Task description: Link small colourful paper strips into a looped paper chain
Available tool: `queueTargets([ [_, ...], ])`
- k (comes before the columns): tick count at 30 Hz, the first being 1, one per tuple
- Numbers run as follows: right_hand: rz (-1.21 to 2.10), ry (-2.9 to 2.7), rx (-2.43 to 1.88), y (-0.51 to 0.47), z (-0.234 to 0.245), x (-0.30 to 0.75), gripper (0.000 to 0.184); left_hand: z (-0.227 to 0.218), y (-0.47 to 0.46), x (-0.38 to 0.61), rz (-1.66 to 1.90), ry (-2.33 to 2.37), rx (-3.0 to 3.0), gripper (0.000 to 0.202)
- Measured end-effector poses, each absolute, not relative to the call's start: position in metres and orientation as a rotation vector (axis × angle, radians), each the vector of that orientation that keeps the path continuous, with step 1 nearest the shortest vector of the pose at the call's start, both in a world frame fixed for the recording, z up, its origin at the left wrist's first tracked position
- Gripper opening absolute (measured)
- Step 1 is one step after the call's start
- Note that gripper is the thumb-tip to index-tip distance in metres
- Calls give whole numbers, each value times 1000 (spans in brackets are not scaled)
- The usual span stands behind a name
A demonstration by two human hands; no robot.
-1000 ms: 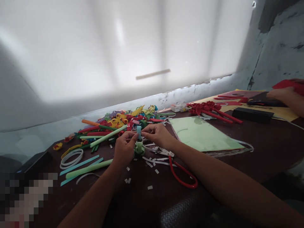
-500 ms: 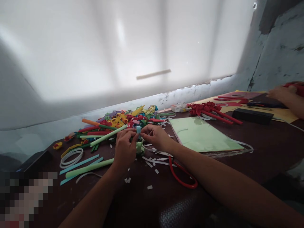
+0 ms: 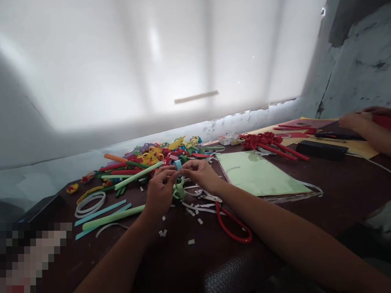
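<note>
The dark brown wooden table [image 3: 336, 187] spreads under everything, and lying flat on it to the right of the pinch is a pale green sheet of card [image 3: 259, 173], with a heap of coloured paper strips and curls [image 3: 159, 156] just beyond the fingers and long pale green rolled paper tubes [image 3: 113, 217] off to the left. Below and to the right of the pinch lie red-handled scissors [image 3: 233, 226], among small white paper offcuts [image 3: 200, 209] scattered around the wrists. Far to the right a co-worker's hand [image 3: 356, 121] rests over red paper. At the centre the left hand [image 3: 159, 191] and the right hand [image 3: 200, 173] meet fingertip to fingertip, both closed in a narrow pinch on a short light blue paper strip [image 3: 178, 164] that stands up between them, lifted just above the table; directly beneath the pinch sits a small green looped paper ornament [image 3: 179, 191], and whether the strip joins it I cannot tell. The strip looks nearly weightless, thin and springy (it would likely crease or tear if squeezed hard, and could uncurl if let go), so it seems best held lightly by its flat faces near the end, between thumb and forefinger pads, rather than by its edges. The ornament looks just as crushable, best steadied at its base.
</note>
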State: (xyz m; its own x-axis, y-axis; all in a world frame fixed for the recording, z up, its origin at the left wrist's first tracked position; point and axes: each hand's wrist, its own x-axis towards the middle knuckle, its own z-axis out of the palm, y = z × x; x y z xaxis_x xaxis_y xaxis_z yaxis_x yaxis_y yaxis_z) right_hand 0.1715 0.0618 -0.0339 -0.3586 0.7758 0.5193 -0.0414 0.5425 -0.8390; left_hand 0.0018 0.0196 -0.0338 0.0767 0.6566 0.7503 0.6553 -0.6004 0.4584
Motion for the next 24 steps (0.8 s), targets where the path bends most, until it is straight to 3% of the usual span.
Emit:
queueTargets([
  [8, 835, -1684, -686, 64, -33, 175, 22, -37, 18, 5, 1677, 1527, 2352, 27],
  [14, 1030, -1680, -684, 69, -37, 178, 29, -21, -1, 8, 1737, 1367, 2676, 22],
  [19, 1169, -1751, -642, 71, -39, 174, 31, 4, -44, 46, 1386, 834, 3140, 13],
  [24, 1218, -1801, -620, 70, -39, 172, 33, -23, -126, 67, 995, 641, 3174, 10],
])
